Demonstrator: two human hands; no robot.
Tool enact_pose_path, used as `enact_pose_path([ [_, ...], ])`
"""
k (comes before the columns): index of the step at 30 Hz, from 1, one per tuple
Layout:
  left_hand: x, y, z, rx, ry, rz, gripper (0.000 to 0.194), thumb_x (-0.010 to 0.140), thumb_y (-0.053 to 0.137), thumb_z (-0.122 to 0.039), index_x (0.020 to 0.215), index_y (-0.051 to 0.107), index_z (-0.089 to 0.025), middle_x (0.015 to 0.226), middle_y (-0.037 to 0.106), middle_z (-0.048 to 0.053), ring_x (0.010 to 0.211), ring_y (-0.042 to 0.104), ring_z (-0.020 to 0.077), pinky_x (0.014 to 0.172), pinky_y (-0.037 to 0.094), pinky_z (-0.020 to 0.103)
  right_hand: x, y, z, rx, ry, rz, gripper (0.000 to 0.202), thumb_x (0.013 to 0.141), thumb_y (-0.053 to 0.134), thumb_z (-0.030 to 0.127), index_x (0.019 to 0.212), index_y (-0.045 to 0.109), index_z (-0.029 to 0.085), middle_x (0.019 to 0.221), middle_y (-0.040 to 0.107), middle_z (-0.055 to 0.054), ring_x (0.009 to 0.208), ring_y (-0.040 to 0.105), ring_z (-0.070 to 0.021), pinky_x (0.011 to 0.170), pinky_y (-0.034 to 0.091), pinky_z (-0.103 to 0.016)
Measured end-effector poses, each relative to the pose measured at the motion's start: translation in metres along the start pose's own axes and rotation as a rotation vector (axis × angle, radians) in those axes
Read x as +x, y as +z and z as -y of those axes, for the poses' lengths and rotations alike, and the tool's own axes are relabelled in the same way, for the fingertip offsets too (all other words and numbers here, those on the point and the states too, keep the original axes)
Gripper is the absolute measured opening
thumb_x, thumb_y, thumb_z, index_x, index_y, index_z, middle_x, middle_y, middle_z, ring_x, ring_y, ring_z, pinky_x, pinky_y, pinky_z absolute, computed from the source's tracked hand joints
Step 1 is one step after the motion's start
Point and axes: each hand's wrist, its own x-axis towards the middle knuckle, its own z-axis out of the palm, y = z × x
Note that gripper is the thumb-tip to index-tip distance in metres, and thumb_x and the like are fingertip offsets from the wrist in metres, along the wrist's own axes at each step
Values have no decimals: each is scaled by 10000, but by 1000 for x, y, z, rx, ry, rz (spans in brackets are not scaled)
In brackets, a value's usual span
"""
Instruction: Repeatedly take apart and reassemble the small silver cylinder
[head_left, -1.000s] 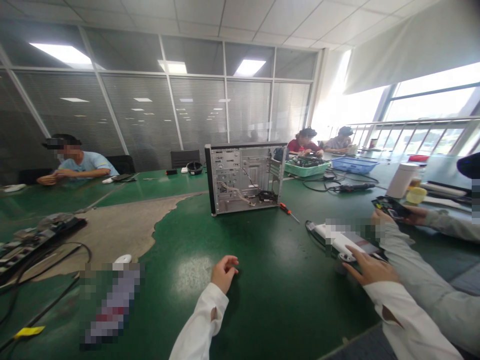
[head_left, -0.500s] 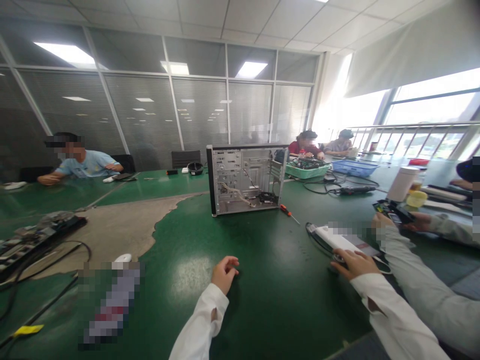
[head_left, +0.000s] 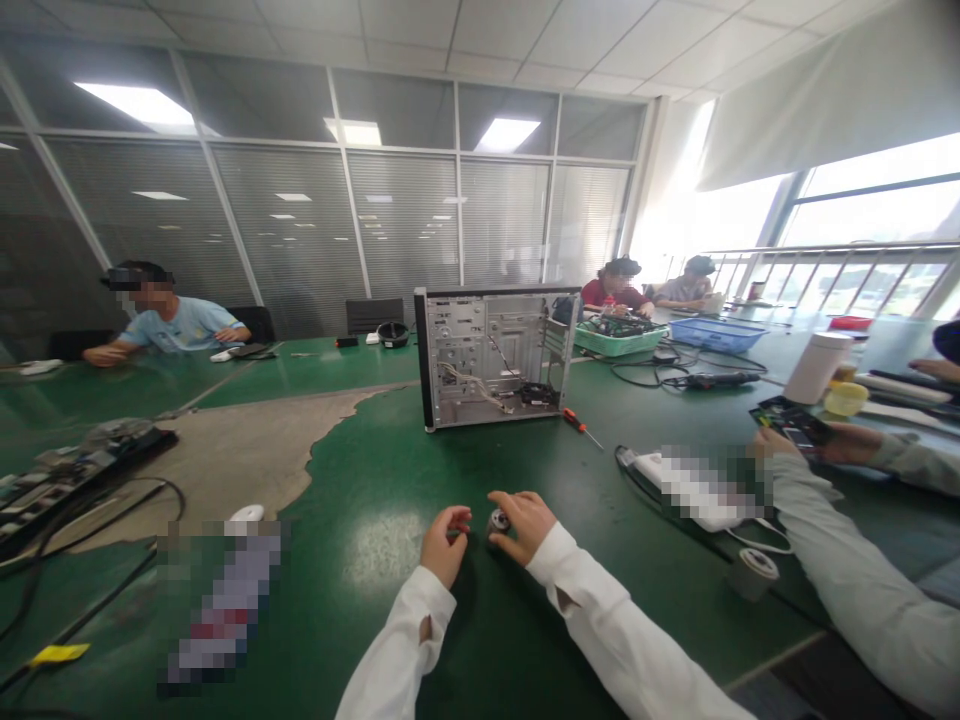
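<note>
The small grey round part (head_left: 497, 521) sits on the green table (head_left: 600, 560), well in front of the open computer case (head_left: 495, 355). Your right hand (head_left: 521, 522) pinches it; your left hand (head_left: 444, 542), curled, rests just beside it.

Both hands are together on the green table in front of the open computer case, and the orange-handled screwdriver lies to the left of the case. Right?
Not quite. In the head view the orange-handled screwdriver lies to the right of the open computer case, not the left. The left hand and right hand are together on the green table.
</note>
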Motion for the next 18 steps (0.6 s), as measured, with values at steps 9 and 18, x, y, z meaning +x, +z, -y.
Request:
enact_pose_path([
  [9, 10, -7, 4, -22, -19, -77, 349, 576, 417, -49, 893, 526, -149, 884, 579, 60, 766, 544, 147, 639, 446, 258, 26, 37, 9, 93, -26, -2, 566, 645, 526, 292, 1160, 343, 144, 978, 553, -102, 889, 500, -228, 782, 341, -361],
  [18, 6, -6, -11, -28, -11, -9, 259, 645, 444, -122, 884, 534, -167, 867, 595, 42, 844, 542, 157, 716, 427, 262, 4, 41, -2, 314, -124, -32, 568, 622, 505, 177, 1157, 316, 177, 1126, 415, -94, 997, 424, -208, 805, 373, -329],
])
